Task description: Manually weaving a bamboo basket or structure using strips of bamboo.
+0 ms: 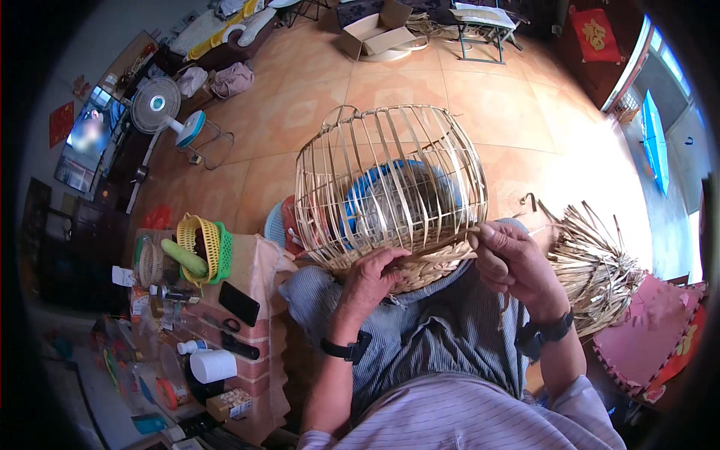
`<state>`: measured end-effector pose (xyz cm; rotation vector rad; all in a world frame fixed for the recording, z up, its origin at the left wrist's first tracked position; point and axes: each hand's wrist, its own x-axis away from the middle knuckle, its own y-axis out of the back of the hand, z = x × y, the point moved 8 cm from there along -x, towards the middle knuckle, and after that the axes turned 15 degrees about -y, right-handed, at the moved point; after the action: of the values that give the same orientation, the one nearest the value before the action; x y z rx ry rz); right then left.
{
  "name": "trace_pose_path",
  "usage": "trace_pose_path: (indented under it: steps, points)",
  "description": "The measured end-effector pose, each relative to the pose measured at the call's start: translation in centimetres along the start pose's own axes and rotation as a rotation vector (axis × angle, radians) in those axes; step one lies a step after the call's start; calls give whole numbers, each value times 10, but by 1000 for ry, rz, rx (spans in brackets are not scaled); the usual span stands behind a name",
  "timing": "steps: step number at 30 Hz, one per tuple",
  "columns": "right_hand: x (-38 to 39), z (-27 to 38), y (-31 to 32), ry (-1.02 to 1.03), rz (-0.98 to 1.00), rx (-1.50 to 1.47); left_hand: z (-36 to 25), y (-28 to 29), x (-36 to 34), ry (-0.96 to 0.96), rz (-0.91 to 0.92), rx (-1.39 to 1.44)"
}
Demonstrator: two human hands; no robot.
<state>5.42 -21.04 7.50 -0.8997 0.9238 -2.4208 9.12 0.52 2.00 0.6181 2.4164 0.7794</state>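
Observation:
A half-woven basket (391,180) of pale upright slats rests in my lap, with a woven band of twisted straw (431,276) on the side nearest me. My left hand (369,281) is closed on this band at its left, the fingertips partly hidden. At the right, my right hand (514,262) pinches a thin straw strand (448,243) between thumb and fingers. The strand runs across the slats toward my left hand. Through the slats a blue-rimmed basin (360,187) shows. Beside my right knee lies a bundle of dried straw (592,270).
At left, a cloth-covered table (259,300) bears a phone (239,303), a paper roll (213,366) and a yellow basket (196,225) holding a green gourd (184,257). A fan (156,105) stands farther back. A cardboard box (375,34) and folding stool (481,30) stand on the far floor.

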Motion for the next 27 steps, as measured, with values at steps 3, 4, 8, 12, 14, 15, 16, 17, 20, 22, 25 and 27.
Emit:
trace_pose_path:
  steps: [3, 4, 8, 12, 14, 15, 16, 17, 20, 22, 25, 27]
  points:
    - [3, 8, -4, 136, 227, -9, 9, -3, 0, 48, -55, 27]
    - [1, 5, 0, 126, 222, 14, 11, -3, 0, 51, -85, 14]
    - [-1, 13, 10, 436, 209, -39, 10, -3, 0, 1, -137, -54]
    - [-32, -31, 15, 71, -434, 820, 8, -4, 0, 30, -151, -14]
    - [-45, -25, -4, 241, -533, 1116, 5, -5, -1, 36, -130, -47]
    - [-48, -23, -11, 305, -503, 1107, 4, -5, 0, 47, -124, -65]
    - [-50, -18, -15, 379, -583, 1242, 3, -5, 1, 54, -141, -66]
    - [-52, -12, -19, 452, -663, 1379, 1, -4, 1, 47, -170, -45]
    - [-66, 1, -13, 510, -455, 1036, -1, -3, 2, 31, -209, -81]
    - [-78, 8, -10, 550, -374, 927, 1, -6, 2, 63, -176, -118]
    - [-97, -1, 18, 221, -391, 716, 2, -9, 3, 102, -178, -114]
    - [-97, 1, 16, 278, -346, 694, 1, -9, 4, 118, -212, -87]
